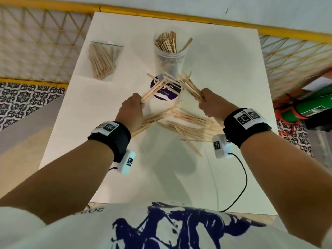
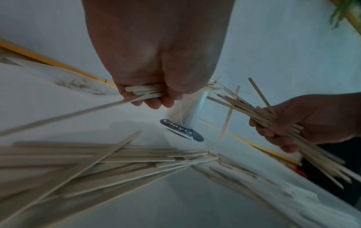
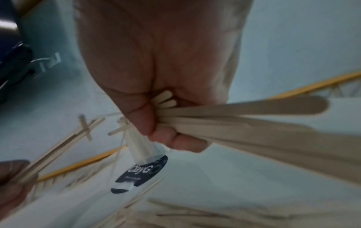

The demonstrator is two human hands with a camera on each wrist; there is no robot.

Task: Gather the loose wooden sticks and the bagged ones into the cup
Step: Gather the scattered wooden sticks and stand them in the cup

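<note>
A clear plastic cup (image 1: 169, 56) stands at the far middle of the white table (image 1: 224, 72), with several wooden sticks upright in it. My left hand (image 1: 132, 108) grips a bundle of sticks (image 1: 154, 89) lifted in front of the cup. My right hand (image 1: 211, 103) grips another bundle (image 1: 190, 87). Both bundles point toward the cup's base. Loose sticks (image 1: 188, 123) lie heaped on the table under my hands. A zip bag of sticks (image 1: 103, 60) lies at the far left. The left wrist view shows fingers (image 2: 152, 101) curled round sticks; the right wrist view shows the same grip (image 3: 166, 135).
A round dark purple sticker (image 1: 162, 90) lies on the table in front of the cup. A black cable (image 1: 240, 178) runs from my right wrist to the near table edge. Yellow lattice railing (image 1: 41, 36) surrounds the table. A green and orange object (image 1: 309, 108) sits off the right edge.
</note>
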